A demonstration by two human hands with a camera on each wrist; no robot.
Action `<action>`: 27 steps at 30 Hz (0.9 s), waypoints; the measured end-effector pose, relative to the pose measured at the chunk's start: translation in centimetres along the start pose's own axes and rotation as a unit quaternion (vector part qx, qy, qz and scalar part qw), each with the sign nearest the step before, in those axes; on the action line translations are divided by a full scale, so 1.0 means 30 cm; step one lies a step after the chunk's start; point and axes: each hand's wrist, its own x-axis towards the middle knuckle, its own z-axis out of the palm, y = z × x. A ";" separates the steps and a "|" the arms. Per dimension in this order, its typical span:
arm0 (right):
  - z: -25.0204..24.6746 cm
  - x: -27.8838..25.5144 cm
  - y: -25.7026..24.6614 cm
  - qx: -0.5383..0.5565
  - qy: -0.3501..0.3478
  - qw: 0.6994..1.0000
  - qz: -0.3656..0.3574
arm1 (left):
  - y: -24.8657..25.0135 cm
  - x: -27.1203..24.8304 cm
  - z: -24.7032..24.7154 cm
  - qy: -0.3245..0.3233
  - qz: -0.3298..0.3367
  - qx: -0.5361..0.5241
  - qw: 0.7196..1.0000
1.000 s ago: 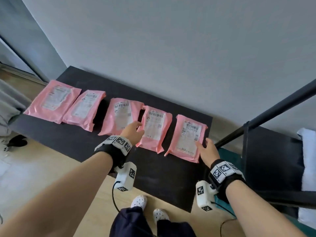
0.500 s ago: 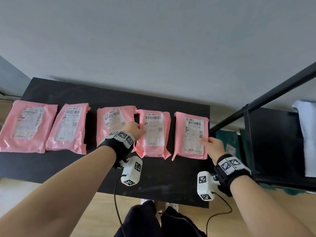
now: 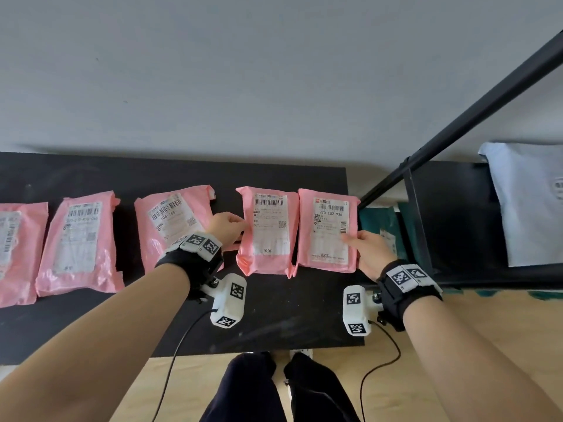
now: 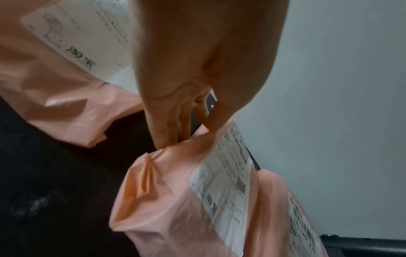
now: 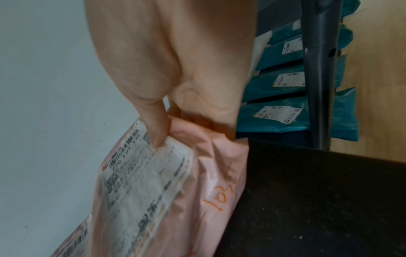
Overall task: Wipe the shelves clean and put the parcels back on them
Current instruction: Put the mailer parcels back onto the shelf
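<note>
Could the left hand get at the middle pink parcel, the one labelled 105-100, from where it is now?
Probably yes. The left hand pinches the edge of the fourth parcel, right beside the 105-100 parcel, which lies uncovered on the black shelf; it would have to let go first.

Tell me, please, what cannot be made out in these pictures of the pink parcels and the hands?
- Leftmost pink parcel: cut off by the head view's left edge.
- Left hand: its fingertips are hidden behind the fourth parcel in both views.
- Right hand: its fingers under the rightmost parcel are hidden; only the thumb shows.
- Label small print: too small and blurred in every view.
</note>
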 end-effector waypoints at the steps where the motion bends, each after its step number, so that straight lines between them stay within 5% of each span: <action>1: -0.003 -0.001 0.004 0.006 0.002 1.000 0.003 | 0.002 0.001 0.006 -0.008 -0.004 -0.027 1.000; 9: -0.028 -0.013 0.007 0.036 -0.021 0.999 0.026 | 0.020 0.041 0.038 -0.078 -0.068 -0.068 0.992; 27: -0.097 -0.017 0.053 0.128 -0.088 0.987 0.050 | 0.022 0.044 0.033 -0.138 -0.064 -0.048 0.987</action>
